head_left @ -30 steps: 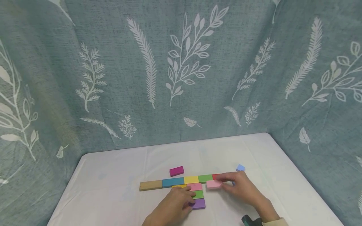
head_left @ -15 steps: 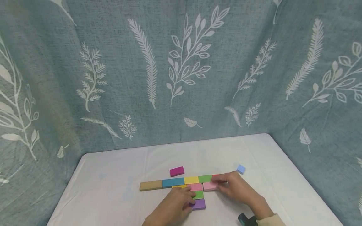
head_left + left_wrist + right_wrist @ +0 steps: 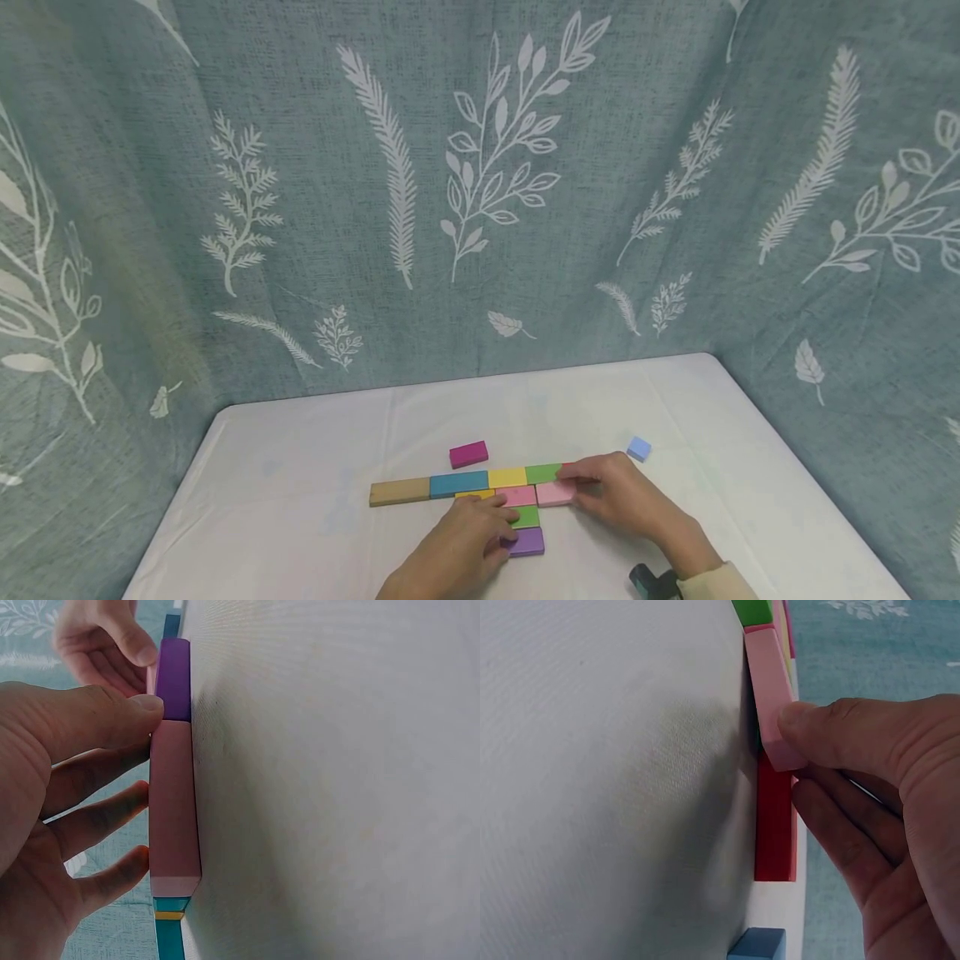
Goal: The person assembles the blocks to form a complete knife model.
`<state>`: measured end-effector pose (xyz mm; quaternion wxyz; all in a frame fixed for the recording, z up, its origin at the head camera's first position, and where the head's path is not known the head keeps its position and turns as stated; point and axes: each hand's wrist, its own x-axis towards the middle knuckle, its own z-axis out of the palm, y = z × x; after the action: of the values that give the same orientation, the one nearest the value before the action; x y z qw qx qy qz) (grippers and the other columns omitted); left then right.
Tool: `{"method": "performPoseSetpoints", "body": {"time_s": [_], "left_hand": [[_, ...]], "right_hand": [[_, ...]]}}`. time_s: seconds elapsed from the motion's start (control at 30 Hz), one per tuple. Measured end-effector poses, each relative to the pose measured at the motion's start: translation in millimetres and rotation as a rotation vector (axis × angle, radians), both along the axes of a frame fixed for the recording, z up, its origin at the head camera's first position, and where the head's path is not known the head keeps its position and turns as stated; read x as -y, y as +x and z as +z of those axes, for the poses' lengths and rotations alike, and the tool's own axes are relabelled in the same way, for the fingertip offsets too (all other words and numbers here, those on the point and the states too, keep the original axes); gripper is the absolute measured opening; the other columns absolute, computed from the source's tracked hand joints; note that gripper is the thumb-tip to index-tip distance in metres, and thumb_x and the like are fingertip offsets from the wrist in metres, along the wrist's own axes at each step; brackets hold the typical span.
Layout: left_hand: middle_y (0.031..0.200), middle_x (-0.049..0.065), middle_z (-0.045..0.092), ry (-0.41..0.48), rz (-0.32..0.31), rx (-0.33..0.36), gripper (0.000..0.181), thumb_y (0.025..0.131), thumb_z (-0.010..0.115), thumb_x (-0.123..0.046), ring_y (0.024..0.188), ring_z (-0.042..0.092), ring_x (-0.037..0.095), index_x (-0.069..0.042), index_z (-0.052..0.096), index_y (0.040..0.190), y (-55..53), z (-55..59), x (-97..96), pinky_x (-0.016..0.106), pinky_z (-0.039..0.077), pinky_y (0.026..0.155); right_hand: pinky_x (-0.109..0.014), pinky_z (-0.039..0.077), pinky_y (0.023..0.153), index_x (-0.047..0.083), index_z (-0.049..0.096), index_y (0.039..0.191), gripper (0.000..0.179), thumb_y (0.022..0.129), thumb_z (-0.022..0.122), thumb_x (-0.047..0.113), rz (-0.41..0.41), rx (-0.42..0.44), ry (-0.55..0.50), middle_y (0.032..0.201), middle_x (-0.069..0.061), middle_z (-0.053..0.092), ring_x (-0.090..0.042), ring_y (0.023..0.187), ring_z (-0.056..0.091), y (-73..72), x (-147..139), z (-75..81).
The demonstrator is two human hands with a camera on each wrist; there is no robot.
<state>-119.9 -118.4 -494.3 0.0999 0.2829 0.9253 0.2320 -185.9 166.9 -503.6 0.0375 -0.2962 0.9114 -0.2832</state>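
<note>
In the head view, a light pink block (image 3: 553, 493) lies just right of a darker pink block (image 3: 517, 497), below the top row. My right hand (image 3: 626, 498) pinches its right end between thumb and fingers; in the right wrist view the light pink block (image 3: 769, 697) sits slightly tilted beside a red block (image 3: 775, 825). My left hand (image 3: 457, 542) rests its fingertips on the lower rows, near a green block (image 3: 528, 517) and a purple block (image 3: 528, 542). Left thumb and fingertips touch the purple block (image 3: 175, 679) and a pink block (image 3: 174, 806); the palm hides other blocks.
The top row runs from a wooden block (image 3: 400, 492) through blue (image 3: 459, 483) and yellow blocks to green. A magenta block (image 3: 468, 454) lies behind it, a light blue block (image 3: 639, 448) at right. A dark device (image 3: 652, 582) is at the right wrist.
My right hand has moved left with the light pink block, bringing it from a gap away to against the darker pink block. My left hand has stayed in place.
</note>
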Motion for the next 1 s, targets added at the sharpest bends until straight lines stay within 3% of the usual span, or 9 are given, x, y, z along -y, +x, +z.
{"method": "performPoseSetpoints", "body": {"time_s": [0.47, 0.67, 0.83, 1.0], "left_hand": [[0.136, -0.010, 0.077, -0.006, -0.012, -0.004, 0.022, 0.098, 0.082, -0.016, 0.144, 0.064, 0.019, -0.024, 0.086, 0.118, -1.0, 0.1, -0.5, 0.053, 0.052, 0.123], [0.137, -0.010, 0.077, -0.004, -0.013, -0.004, 0.023, 0.099, 0.082, -0.017, 0.143, 0.065, 0.018, -0.024, 0.086, 0.120, -0.4, 1.5, -0.2, 0.053, 0.052, 0.123], [0.137, -0.010, 0.076, -0.001, -0.008, 0.007, 0.022, 0.100, 0.081, -0.018, 0.144, 0.064, 0.018, -0.024, 0.085, 0.121, 0.3, 1.3, 0.1, 0.053, 0.052, 0.123], [0.137, -0.011, 0.076, -0.021, -0.008, 0.013, 0.022, 0.101, 0.081, -0.022, 0.144, 0.064, 0.018, -0.026, 0.085, 0.122, -0.9, 1.3, -0.8, 0.054, 0.051, 0.124]], "right_hand": [[-0.041, 0.067, 0.101, 0.017, 0.082, 0.123, 0.036, 0.090, 0.088, 0.005, -0.028, -0.056, 0.003, 0.122, 0.005, 0.083, -0.015, 0.115, 0.078, 3.4, 6, -2.3], [-0.040, 0.067, 0.100, 0.017, 0.082, 0.124, 0.035, 0.091, 0.088, 0.008, -0.022, -0.033, 0.000, 0.121, 0.006, 0.083, -0.014, 0.115, 0.078, 2.5, 6, -0.9], [-0.038, 0.068, 0.099, 0.018, 0.084, 0.121, 0.031, 0.091, 0.090, 0.013, -0.027, 0.003, -0.082, 0.118, 0.008, 0.083, -0.011, 0.111, 0.078, -2.1, 5, 4.0], [-0.044, 0.067, 0.102, 0.010, 0.082, 0.124, 0.033, 0.093, 0.089, 0.017, -0.053, 0.097, -0.292, 0.121, -0.003, 0.083, -0.025, 0.115, 0.080, -15.9, 11, 12.9]]}}
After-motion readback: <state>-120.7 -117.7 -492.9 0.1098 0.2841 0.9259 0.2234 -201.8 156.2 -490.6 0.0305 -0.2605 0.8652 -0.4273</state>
